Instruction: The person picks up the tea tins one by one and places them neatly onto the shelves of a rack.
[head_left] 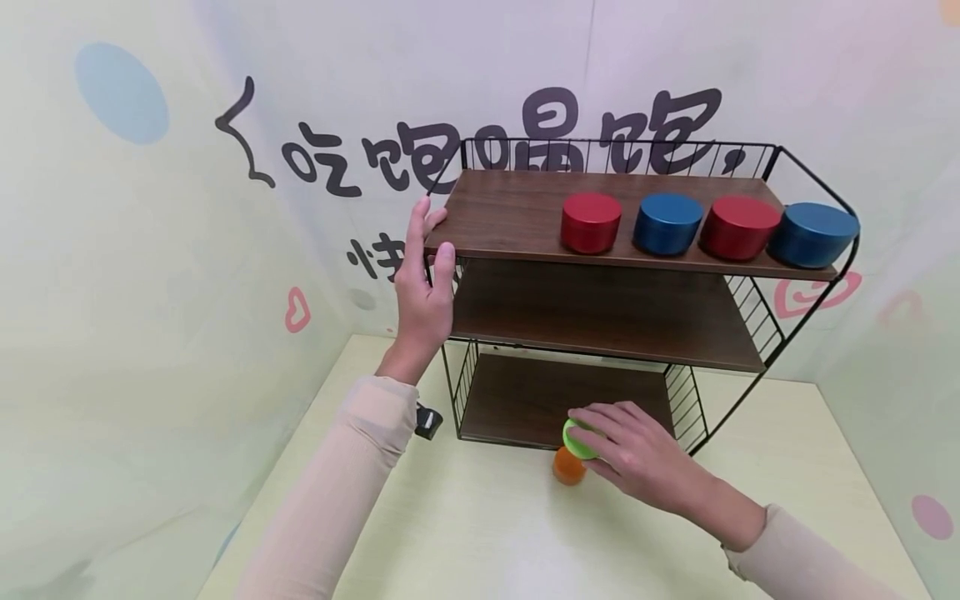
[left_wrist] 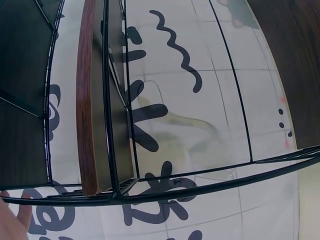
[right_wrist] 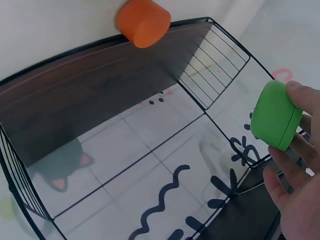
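Observation:
In the head view, my left hand (head_left: 426, 287) holds the left front corner of a three-tier shelf rack (head_left: 510, 212), its thumb at the top board's front edge. A sliver of that hand (left_wrist: 12, 220) shows in the left wrist view, by the black wire frame (left_wrist: 190, 190). My right hand (head_left: 637, 454) grips a green round tin (right_wrist: 275, 116) between thumb and fingers, in front of the bottom board (head_left: 540, 396). Just below the green tin in the head view, an orange round tin (head_left: 569, 467) stands on the table, close to the rack's bottom front edge.
On the top board's right half, a red tin (head_left: 591, 223), a blue tin (head_left: 667, 225), another red tin (head_left: 740, 229) and another blue tin (head_left: 812, 236) stand in a row. A small black object (head_left: 428, 422) shows beside the left sleeve. Printed walls (head_left: 225, 208) surround the pale table (head_left: 465, 525).

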